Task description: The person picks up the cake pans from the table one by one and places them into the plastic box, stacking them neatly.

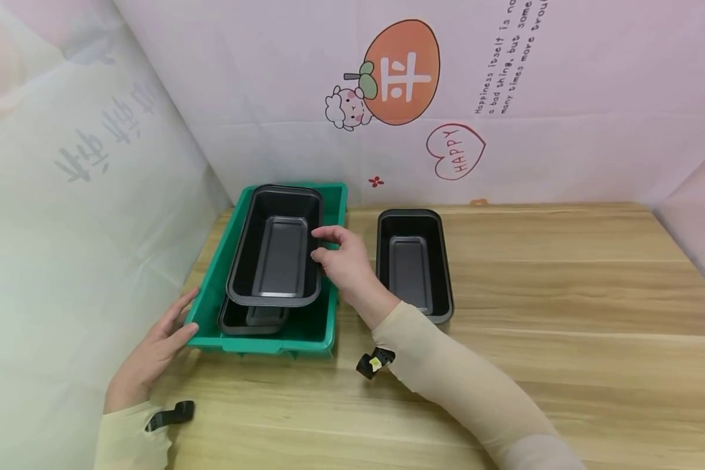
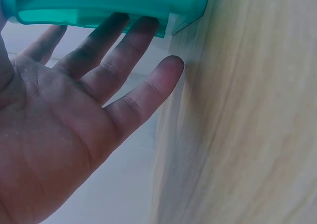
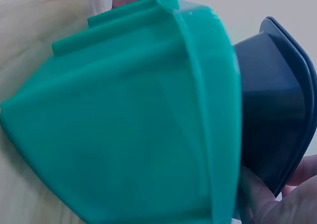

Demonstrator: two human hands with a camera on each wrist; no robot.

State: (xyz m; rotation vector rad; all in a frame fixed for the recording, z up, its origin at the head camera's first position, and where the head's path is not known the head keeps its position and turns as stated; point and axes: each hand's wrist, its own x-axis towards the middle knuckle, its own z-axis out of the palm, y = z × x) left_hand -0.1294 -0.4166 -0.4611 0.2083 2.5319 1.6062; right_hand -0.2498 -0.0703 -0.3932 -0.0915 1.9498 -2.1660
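Observation:
A dark grey loaf pan (image 1: 279,254) is over the green plastic bin (image 1: 329,339), standing partly above its rim in the right wrist view. My right hand (image 1: 346,261) pinches the pan's right rim; in the right wrist view, fingers (image 3: 257,196) lie against the pan's outer wall. Beneath this pan, another dark pan (image 1: 252,326) lies in the bin, mostly covered. My left hand (image 1: 158,346) rests against the bin's near left corner. Its fingers (image 2: 106,68) are fairly straight and touch the bin's outer side in the left wrist view.
A separate loaf pan (image 1: 414,267) stands on the wooden table (image 1: 564,294), right of the bin and partly behind my right wrist. A printed cloth wall (image 1: 270,98) rises behind the table, and a white side wall (image 1: 94,228) stands close on the left.

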